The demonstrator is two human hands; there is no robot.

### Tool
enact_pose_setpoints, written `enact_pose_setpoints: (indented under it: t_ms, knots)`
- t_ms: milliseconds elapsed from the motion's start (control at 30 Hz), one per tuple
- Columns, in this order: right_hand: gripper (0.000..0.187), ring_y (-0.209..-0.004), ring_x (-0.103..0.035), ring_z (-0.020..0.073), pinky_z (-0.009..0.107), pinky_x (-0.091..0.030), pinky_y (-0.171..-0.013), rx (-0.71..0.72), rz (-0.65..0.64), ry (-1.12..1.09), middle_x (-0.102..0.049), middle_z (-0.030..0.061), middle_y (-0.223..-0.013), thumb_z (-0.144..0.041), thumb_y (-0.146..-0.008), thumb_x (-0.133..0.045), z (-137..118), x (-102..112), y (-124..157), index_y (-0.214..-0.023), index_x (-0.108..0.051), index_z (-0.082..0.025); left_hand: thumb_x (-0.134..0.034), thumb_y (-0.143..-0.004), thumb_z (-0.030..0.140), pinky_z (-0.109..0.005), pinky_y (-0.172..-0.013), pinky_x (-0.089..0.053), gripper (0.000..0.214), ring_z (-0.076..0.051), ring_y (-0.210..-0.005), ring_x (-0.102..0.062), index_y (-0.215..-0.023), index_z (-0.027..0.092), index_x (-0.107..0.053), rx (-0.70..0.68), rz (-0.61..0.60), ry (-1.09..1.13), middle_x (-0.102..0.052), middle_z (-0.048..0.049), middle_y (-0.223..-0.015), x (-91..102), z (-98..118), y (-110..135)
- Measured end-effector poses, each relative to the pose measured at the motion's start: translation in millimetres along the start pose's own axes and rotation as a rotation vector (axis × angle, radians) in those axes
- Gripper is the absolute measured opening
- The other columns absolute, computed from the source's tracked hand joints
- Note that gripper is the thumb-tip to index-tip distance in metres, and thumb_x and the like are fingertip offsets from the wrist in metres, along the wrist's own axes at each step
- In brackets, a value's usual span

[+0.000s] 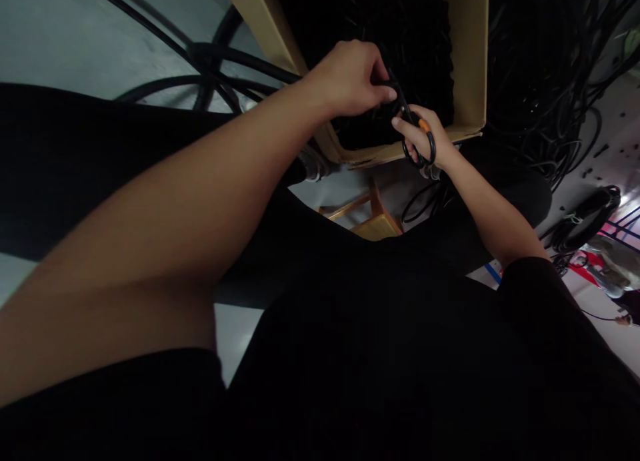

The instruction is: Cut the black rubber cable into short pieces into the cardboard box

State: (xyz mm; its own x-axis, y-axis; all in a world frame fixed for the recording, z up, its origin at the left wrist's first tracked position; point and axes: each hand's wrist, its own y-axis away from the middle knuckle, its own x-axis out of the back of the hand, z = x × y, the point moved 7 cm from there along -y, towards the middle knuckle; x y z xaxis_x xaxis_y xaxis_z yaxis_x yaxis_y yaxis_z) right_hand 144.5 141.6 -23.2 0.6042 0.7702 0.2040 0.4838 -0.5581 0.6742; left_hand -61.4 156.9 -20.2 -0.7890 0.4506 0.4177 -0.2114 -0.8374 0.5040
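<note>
My right hand [425,131] grips a pair of scissors [423,144] with black and orange handles, fingers through the loops. The dark blades point up and away, beside the fingertips of my left hand [353,78]. My left hand is closed in a pinch on a black hose [250,61], which comes in from the left and passes behind my wrist. Its end is hard to make out against the dark background. Both hands are over the near edge of a cardboard box [473,61] holding a heap of small black pieces [380,21].
Tangled black hoses [540,94] lie to the right of the box, with a separate coil [590,214] on the floor. Between my legs, below the box, a small wooden stool [377,224] shows. Red and clear plastic items [600,268] are at the far right.
</note>
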Motion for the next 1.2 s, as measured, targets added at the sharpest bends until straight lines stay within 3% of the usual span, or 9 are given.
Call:
enact_pose_setpoints:
  t_ms: [200,333,433,567,667,800,933,1067,1200]
  knots:
    - [0.06,-0.063,-0.066,0.0186,0.032,-0.069,-0.061,-0.038,-0.004,-0.044,-0.057,-0.0057,-0.075,-0.085,-0.118,-0.08,6,-2,-2,-0.122,-0.064,-0.027,-0.071,-0.111,0.071,-0.06,-0.108,-0.064,0.056,-0.033,-0.11,-0.072,-0.145,0.033,-0.092,0.003,-0.015,-0.049,-0.094,-0.0043,-0.124,-2.8,2,-1]
    - [0.053,-0.079,-0.079,0.0233,0.037,-0.075,-0.074,-0.062,-0.064,-0.098,-0.058,-0.0042,-0.08,-0.077,-0.12,-0.079,10,-9,-3,-0.121,-0.064,-0.027,-0.071,-0.111,0.074,-0.061,-0.115,-0.064,0.057,-0.033,-0.115,-0.067,-0.145,0.032,-0.089,-0.012,-0.022,-0.078,-0.092,-0.0049,-0.144,-6.0,-1,-1]
    - [0.048,-0.083,-0.077,0.0209,0.034,-0.072,-0.08,-0.071,-0.094,-0.124,-0.058,-0.0054,-0.08,-0.074,-0.123,-0.075,8,-12,-2,-0.122,-0.062,-0.028,-0.075,-0.109,0.076,-0.061,-0.118,-0.063,0.058,-0.033,-0.119,-0.065,-0.148,0.034,-0.085,-0.029,-0.028,-0.071,-0.088,-0.0043,-0.153,-6.5,-3,-1]
    - [0.058,-0.081,-0.067,0.0173,0.032,-0.065,-0.081,-0.083,0.004,-0.192,-0.064,-0.0076,-0.084,-0.083,-0.116,-0.079,1,-2,-2,-0.125,-0.058,-0.031,-0.078,-0.108,0.08,-0.058,-0.121,-0.062,0.07,-0.031,-0.123,-0.063,-0.158,0.029,-0.077,-0.011,-0.03,-0.073,-0.085,-0.0043,-0.156,-3.9,-1,4]
    - [0.063,-0.093,-0.07,0.0198,0.037,-0.065,-0.093,-0.048,0.103,-0.248,-0.069,-0.0056,-0.096,-0.082,-0.106,-0.088,-9,10,-2,-0.129,-0.056,-0.033,-0.078,-0.105,0.092,-0.056,-0.117,-0.062,0.089,-0.029,-0.121,-0.062,-0.164,0.025,-0.075,0.013,-0.051,-0.053,-0.084,-0.0056,-0.153,-6.7,3,7]
    - [0.059,-0.112,-0.07,0.0256,0.042,-0.057,-0.1,-0.023,0.078,-0.151,-0.059,-0.0033,-0.088,-0.083,-0.101,-0.081,-22,15,-3,-0.121,-0.054,-0.035,-0.081,-0.091,0.106,-0.057,-0.105,-0.061,0.1,-0.034,-0.122,-0.069,-0.16,0.034,-0.079,-0.017,-0.121,-0.016,-0.088,-0.0044,-0.138,-19.2,10,9]
    - [0.066,-0.093,-0.066,0.0243,0.043,-0.057,-0.091,-0.007,0.178,-0.119,-0.054,-0.006,-0.084,-0.083,-0.091,-0.086,-26,26,-4,-0.12,-0.051,-0.035,-0.073,-0.097,0.1,-0.058,-0.11,-0.061,0.091,-0.034,-0.125,-0.068,-0.163,0.036,-0.08,-0.042,-0.087,-0.032,-0.088,-0.0028,-0.136,-20.5,7,5]
    - [0.062,-0.091,-0.071,0.0216,0.042,-0.059,-0.09,0.068,0.212,-0.158,-0.063,-0.0052,-0.088,-0.082,-0.096,-0.087,-24,37,-8,-0.12,-0.058,-0.033,-0.072,-0.098,0.095,-0.056,-0.115,-0.059,0.084,-0.037,-0.134,-0.07,-0.161,0.039,-0.083,-0.062,-0.123,-0.054,-0.089,-0.0017,-0.127,-25.0,6,4]
    - [0.054,-0.091,-0.072,0.0196,0.039,-0.058,-0.087,0.11,0.138,-0.173,-0.069,-0.0061,-0.087,-0.074,-0.1,-0.088,-19,36,-11,-0.122,-0.061,-0.032,-0.07,-0.103,0.076,-0.052,-0.117,-0.059,0.075,-0.031,-0.133,-0.071,-0.163,0.032,-0.08,-0.06,-0.146,-0.078,-0.087,-0.0031,-0.151,-31.9,11,8]
